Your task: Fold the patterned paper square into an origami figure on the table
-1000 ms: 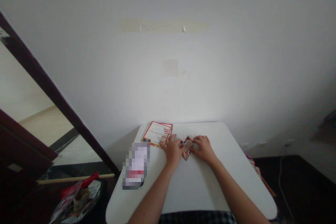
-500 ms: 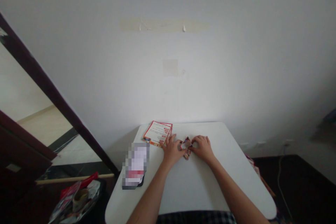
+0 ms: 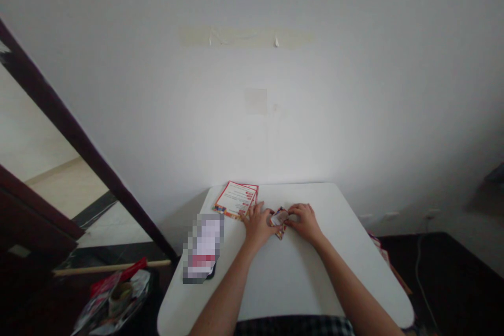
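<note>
Between my hands, a small folded piece of colourful printed paper (image 3: 280,219) rests on the white table (image 3: 291,283), its pale inner side facing up. My left hand (image 3: 258,224) grips its left edge between thumb and index finger, the other fingers spread toward the printed sheets. Opposite, my right hand (image 3: 304,220) pinches the right edge with thumb and fingertips. Just beyond my left fingers lies a stack of red-bordered printed sheets (image 3: 236,198), slightly fanned.
A phone (image 3: 205,247) with a blurred-out screen lies on the table's left side. The white wall (image 3: 299,131) rises behind the far table edge. On the floor at left stands a bin (image 3: 118,299) lined with a bag and holding rubbish, near a dark door frame (image 3: 98,157).
The folded paper has spread a little wider between my fingers, showing more of its pale inside. Both hands stay in nearly the same place.
</note>
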A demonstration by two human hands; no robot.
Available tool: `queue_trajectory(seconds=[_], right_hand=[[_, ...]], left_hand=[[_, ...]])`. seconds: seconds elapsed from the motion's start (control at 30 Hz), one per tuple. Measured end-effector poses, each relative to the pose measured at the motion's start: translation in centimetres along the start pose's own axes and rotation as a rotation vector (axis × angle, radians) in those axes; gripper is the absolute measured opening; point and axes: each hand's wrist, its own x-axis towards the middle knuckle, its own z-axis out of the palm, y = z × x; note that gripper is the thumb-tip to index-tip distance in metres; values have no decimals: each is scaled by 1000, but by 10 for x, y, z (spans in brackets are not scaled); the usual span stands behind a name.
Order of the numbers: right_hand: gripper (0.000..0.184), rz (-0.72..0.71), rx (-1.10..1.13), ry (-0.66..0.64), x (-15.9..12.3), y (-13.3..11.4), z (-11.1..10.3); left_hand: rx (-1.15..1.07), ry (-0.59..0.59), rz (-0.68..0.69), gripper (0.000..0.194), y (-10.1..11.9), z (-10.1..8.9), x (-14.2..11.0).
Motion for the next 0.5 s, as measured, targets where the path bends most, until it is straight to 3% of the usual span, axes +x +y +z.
queue_trajectory(seconds=[0.17,0.5], right_hand=[[18,-55,52,-29,3,7,0],[13,-30,82,56,1,1,3]], left_hand=[[7,17,7,49,-1,1,0],[-30,37,37,52,-5,7,2]])
